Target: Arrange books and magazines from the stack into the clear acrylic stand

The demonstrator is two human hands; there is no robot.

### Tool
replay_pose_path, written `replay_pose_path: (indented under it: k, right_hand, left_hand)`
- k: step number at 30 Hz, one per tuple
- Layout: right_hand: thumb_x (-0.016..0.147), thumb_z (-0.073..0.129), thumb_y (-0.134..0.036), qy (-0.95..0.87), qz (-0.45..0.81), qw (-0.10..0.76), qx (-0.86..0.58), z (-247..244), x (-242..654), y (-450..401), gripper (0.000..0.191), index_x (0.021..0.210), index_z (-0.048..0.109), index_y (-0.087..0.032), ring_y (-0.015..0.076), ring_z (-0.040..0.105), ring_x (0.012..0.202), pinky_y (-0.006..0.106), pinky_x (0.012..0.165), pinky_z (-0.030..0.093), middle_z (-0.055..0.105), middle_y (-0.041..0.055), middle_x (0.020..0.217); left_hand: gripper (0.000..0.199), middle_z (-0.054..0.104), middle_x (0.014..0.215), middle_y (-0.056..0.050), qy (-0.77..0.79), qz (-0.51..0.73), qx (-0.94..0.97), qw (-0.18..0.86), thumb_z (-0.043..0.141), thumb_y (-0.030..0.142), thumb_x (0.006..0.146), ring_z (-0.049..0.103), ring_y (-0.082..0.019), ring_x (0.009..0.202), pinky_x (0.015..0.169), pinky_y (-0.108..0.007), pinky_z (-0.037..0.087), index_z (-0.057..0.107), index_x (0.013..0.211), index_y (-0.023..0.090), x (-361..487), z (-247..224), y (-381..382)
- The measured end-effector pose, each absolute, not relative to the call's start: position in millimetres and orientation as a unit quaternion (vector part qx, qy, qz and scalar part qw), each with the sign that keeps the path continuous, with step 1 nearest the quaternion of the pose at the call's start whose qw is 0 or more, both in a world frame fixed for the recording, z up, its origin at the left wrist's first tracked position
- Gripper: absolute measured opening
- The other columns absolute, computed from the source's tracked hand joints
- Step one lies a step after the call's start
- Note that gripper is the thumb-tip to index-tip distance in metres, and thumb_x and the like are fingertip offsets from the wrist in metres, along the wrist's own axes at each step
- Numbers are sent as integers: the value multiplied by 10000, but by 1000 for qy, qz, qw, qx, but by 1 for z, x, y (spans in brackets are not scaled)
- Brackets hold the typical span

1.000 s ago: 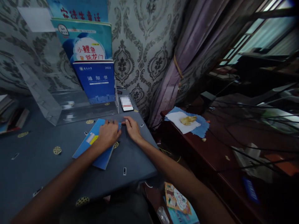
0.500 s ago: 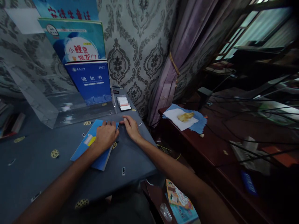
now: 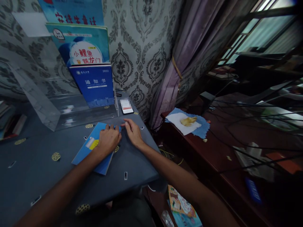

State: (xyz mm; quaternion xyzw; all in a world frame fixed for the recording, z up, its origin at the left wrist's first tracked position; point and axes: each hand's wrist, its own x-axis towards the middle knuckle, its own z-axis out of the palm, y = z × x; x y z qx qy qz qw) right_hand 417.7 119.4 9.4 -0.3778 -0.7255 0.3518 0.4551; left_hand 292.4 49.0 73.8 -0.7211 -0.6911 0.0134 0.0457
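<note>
A blue book (image 3: 82,153) lies tilted on the grey tablecloth. Across its upper part rests my left hand (image 3: 109,137), palm down, with its fingers bent over the cover near the top edge. My right hand (image 3: 133,133) is at the book's upper right corner, thumb and forefinger apart, the fingertips close to that corner; nothing shows in it. Behind the hands, a clear acrylic stand (image 3: 53,116) holds a dark blue booklet (image 3: 97,86), a teal book (image 3: 71,37) and a light blue book above them. A phone (image 3: 127,108) lies right of the stand.
The grey table (image 3: 132,160) ends just right of my right hand. Beyond the gap stands a dark red table (image 3: 213,154) with a blue cloth (image 3: 203,127), white paper and cables. More books (image 3: 182,201) lie low, below the table edge. Further books (image 3: 14,126) sit at far left.
The view has shifted slightly, so the stand and its books appear a little lower and further right. Both hands keep nearly the same place at the blue book.
</note>
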Motion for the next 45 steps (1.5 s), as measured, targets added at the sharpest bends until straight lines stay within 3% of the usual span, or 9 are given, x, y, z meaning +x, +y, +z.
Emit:
replay_pose_path:
  k: [24, 36, 41, 45]
  right_hand:
    - [1039, 421, -349, -754, 310, 437, -381, 5, 418, 120, 284, 1163, 649, -234, 217, 677, 993, 368, 946, 495, 767, 48, 960]
    - [1025, 434, -264, -835, 155, 284, -445, 19, 414, 105, 302, 1234, 637, -182, 254, 644, 1022, 382, 937, 473, 734, 116, 1049]
    - [1036, 423, -243, -850, 140, 241, -446, 26, 413, 99, 301, 1242, 626, -162, 253, 658, 1034, 364, 946, 468, 734, 126, 1084]
    - [1036, 427, -232, -855, 139, 237, -440, 27, 415, 96, 267, 1195, 634, -178, 232, 677, 1016, 326, 919, 481, 736, 118, 1091]
  left_hand:
    - [339, 693, 1099, -225, -687, 5, -725, 42, 436, 243, 969, 634, -355, 1102, 794, -447, 552, 685, 1137, 86, 292, 72, 49]
    - [320, 693, 1120, -219, -683, 13, -729, 39, 458, 238, 969, 626, -349, 1116, 820, -449, 545, 677, 1148, 89, 292, 74, 47]
    - [337, 681, 1144, -208, -662, 6, -748, 46, 468, 316, 992, 602, -357, 1140, 857, -455, 533, 662, 1151, 91, 282, 69, 44]
    - [482, 610, 1350, -185, -595, -18, -803, 6, 481, 479, 998, 539, -341, 1270, 1031, -473, 461, 602, 1290, 115, 253, 62, 33]
